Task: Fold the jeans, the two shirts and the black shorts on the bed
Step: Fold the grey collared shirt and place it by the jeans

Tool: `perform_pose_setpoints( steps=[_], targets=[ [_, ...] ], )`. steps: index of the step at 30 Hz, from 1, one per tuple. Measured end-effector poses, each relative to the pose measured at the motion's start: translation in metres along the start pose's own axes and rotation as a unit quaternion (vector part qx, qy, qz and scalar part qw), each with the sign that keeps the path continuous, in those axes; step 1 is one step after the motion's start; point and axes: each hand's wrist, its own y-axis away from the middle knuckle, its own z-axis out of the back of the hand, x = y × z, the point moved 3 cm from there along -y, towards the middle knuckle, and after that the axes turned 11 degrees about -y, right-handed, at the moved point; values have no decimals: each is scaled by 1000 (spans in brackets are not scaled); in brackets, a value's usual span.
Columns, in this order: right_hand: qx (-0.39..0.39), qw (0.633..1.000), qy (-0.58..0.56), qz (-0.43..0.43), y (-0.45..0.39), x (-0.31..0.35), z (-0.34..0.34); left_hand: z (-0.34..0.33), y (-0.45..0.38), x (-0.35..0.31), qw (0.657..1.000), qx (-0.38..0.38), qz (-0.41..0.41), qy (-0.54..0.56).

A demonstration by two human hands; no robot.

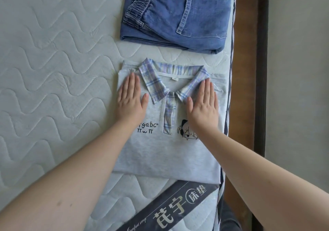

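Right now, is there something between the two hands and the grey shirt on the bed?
Nothing visible. The left hand and the right hand both lie flat directly on the grey shirt, one on each side of its plaid collar. The folded jeans lie apart, beyond the shirt.

Folded blue denim jeans point(176, 15): top cut off by frame edge, waistband only partly visible. Grey polo shirt w/ plaid collar point(165, 150): cartoon print partly hidden under right hand point(203, 106), quote text partly under left hand point(131, 102). Neck label too small to read. Dark mattress banner point(170, 211) cut off at bottom.
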Motion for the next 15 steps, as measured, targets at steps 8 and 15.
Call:
perform_pose_setpoints(
  steps=[8, 15],
  targets=[
    [21, 998, 36, 40, -23, -27, -4, -13, -17, 3, 999, -14, -42, -24],
    [25, 997, 66, 12, -22, -54, 14, -12, -21, 7, 999, 2, -42, -30]
  ],
)
